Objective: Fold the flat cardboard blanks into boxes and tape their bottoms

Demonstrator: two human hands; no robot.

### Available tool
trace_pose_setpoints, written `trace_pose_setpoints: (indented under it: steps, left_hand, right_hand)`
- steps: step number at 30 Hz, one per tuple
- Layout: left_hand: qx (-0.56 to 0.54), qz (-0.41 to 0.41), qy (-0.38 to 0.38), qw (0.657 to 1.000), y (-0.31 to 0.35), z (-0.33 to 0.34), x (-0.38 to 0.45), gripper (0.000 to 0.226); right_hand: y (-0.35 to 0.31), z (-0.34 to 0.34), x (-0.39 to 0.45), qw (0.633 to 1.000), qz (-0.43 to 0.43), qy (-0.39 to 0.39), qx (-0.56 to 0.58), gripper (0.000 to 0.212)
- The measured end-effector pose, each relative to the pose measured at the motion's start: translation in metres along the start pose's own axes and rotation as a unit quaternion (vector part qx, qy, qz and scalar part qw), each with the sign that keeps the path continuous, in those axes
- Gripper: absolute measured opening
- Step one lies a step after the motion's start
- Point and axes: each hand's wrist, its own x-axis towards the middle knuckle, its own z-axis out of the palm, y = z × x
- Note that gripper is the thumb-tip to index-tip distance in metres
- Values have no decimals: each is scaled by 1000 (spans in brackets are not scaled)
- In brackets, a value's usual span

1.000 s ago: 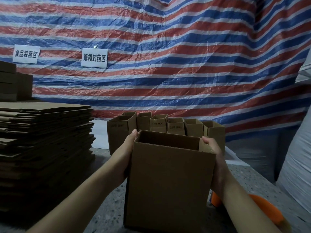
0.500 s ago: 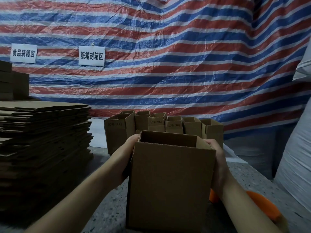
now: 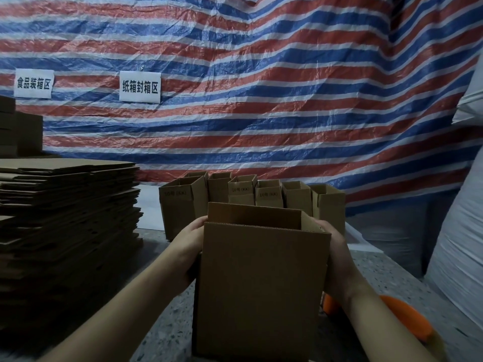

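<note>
Both grips clasp an upright, open-topped cardboard box (image 3: 261, 283): left hand (image 3: 187, 248), right hand (image 3: 337, 257) on its sides, near a row of finished boxes (image 3: 251, 197) on the surface (image 3: 167, 325).

1. Two bare forearms reach into view from the lower edge, with no sleeve showing on either.
2. The left hand (image 3: 187, 246) wears no glove, ring or watch on the part that shows.
3. The right hand (image 3: 337, 253) is likewise ungloved, its wrist bare, with no band or strap.
4. No markings show on either arm in the dim light.
</note>
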Motion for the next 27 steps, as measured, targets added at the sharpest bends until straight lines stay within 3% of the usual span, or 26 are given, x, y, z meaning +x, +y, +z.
trace_pose_setpoints:
  steps: [5,8,11,14,16,19,21,24,27]
  left_hand:
    - [-29,16,1,999,-2,0,0,28]
    - [-42,38,36,998,-4,-2,-1,49]
    - [-33,68,17,997,-4,-1,-4,33]
    - [9,57,-11,998,-2,-2,-6,9]
    - [48,52,-8,997,1,-4,-4,9]
    - [147,71,-26,986,6,-10,-2,8]
    - [171,66,-77,980,12,-21,1,32]
    - [146,48,-232,961,18,-45,8,95]
    - [163,78,-315,932,18,-56,9,106]
  right_hand:
    - [5,0,6,999,44,-7,7,30]
    - [-2,4,7,997,55,-53,-14,48]
    - [-5,2,7,995,60,-68,-34,51]
    - [-6,1,8,994,72,-67,-40,38]
    - [-6,1,9,994,79,-61,-36,24]
    - [-7,1,9,994,96,-50,-20,19]
    - [-8,1,9,993,106,-50,-12,20]
    - [-7,2,9,993,107,-50,-13,18]
    - [-7,2,8,993,99,-58,-10,21]
